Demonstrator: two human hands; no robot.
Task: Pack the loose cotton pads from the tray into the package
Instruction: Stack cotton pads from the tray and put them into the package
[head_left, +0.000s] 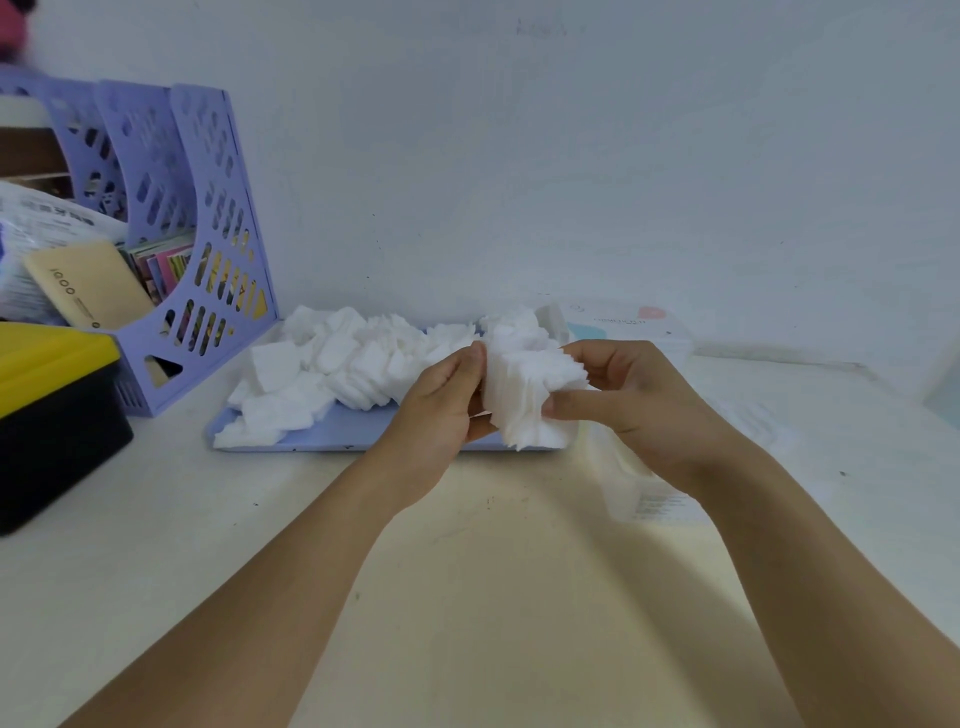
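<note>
gripping 1 stack of cotton pads (524, 395) between left hand (447, 405) and right hand (623, 395) above the tray (332, 434).

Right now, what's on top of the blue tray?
Loose white cotton pads are heaped on the tray. Its right end is hidden behind both hands' held stack.

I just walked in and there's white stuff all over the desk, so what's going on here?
A person is gathering cotton pads. Both the left hand and the right hand hold a stack of pads above the near edge of a lilac tray. Many loose pads are still heaped on the tray. A clear package lies on the table under the right wrist.
</note>
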